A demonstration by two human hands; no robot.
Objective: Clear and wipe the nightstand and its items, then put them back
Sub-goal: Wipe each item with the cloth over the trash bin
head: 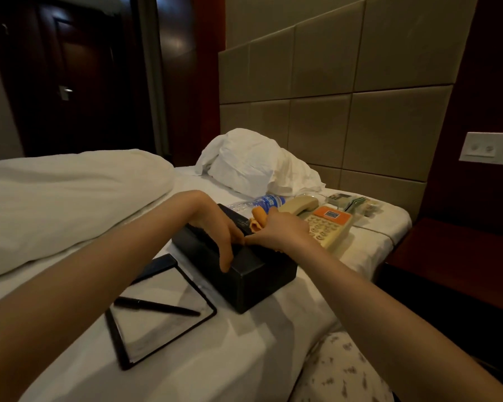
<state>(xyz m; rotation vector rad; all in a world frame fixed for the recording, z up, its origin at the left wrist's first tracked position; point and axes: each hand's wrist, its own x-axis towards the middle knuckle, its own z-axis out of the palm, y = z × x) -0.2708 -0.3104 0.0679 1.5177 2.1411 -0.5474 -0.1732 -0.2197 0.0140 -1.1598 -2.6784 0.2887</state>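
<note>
A black tissue box (259, 281) lies on the white bed sheet (273, 343). My left hand (218, 227) rests flat on the box's top, fingers draped over its near edge. My right hand (285, 232) presses an orange cloth (257, 219) against the top of the box. Behind them lie a beige telephone (328, 224) with an orange label, a plastic water bottle (262, 202) and a stack of small packets (352, 202). A black notepad folder (160, 311) with a black pen (157, 306) on it lies at the near left. The dark red nightstand (459, 256) stands to the right of the bed.
A white pillow (256, 163) leans at the padded headboard (331, 97). A white duvet (55, 204) is bunched on the left. A wall socket panel (488, 147) sits at the right. A dark door (70, 82) is at the back left. My patterned trouser leg (340, 372) shows at the bottom.
</note>
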